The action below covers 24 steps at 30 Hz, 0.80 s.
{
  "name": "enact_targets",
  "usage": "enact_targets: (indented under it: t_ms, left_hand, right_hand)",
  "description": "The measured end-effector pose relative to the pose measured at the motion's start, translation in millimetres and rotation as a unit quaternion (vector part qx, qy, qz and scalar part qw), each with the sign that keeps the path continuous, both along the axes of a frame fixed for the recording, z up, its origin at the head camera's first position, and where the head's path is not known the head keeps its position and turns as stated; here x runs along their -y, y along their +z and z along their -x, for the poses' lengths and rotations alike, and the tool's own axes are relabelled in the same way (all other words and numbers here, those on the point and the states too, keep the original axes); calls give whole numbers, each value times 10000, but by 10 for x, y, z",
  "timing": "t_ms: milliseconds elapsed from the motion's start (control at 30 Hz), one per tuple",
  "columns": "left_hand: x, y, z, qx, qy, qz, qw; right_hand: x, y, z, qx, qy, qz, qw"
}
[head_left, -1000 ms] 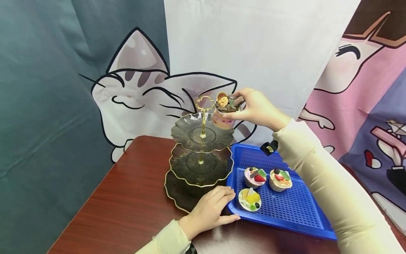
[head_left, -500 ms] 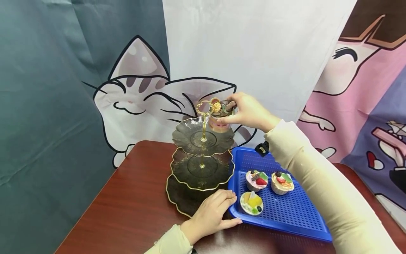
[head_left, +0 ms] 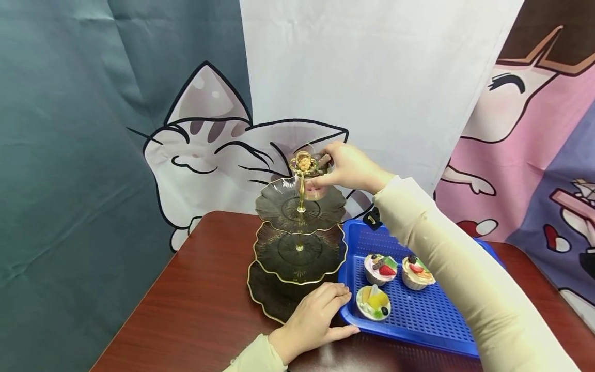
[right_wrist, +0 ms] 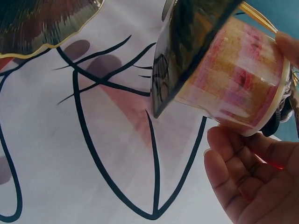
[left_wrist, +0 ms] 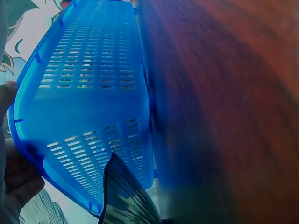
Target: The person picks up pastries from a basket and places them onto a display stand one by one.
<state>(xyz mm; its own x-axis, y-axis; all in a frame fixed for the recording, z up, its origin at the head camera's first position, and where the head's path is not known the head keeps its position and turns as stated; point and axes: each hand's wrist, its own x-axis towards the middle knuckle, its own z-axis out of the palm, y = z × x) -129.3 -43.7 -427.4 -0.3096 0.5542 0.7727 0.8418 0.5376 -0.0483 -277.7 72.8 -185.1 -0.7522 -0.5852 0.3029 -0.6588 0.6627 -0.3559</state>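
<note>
My right hand (head_left: 346, 168) pinches a clear dessert cup (head_left: 315, 192) over the back right of the top plate (head_left: 279, 206) of a three-tier cake stand. The cup has pink and tan layers under a cookie and chocolate topping. Its base overlaps the plate's edge (right_wrist: 191, 51) in the right wrist view. The stand's gold handle (head_left: 301, 199) partly covers the cup in the head view. My left hand (head_left: 316, 320) rests at the near left corner of a blue plastic basket (head_left: 409, 338), fingertips and thumb against its rim.
Inside the basket sit three cupcakes: one with a strawberry (head_left: 380, 269), one with orange fruit (head_left: 417, 273) and one with yellow fruit (head_left: 374, 303). The stand and basket share a reddish-brown table (head_left: 186, 310). Behind hangs a cartoon-printed curtain (head_left: 372, 77).
My right hand has carried the dessert cup left and slightly down, from beside the stand's handle to behind it. The left hand stays at the basket's corner; the head view has tilted slightly up.
</note>
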Motion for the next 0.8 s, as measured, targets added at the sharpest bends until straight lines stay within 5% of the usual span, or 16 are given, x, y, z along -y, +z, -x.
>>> enact_targets:
  t_ms: [367, 800]
  left_hand:
    - [-9, 5, 0, -75, -23, -43, 10000]
    - [-7, 2, 7, -97, -38, -61, 9999]
  right_hand:
    - [54, -46, 24, -218, 28, -379, 9990]
    - [30, -84, 59, -87, 65, -229, 9997]
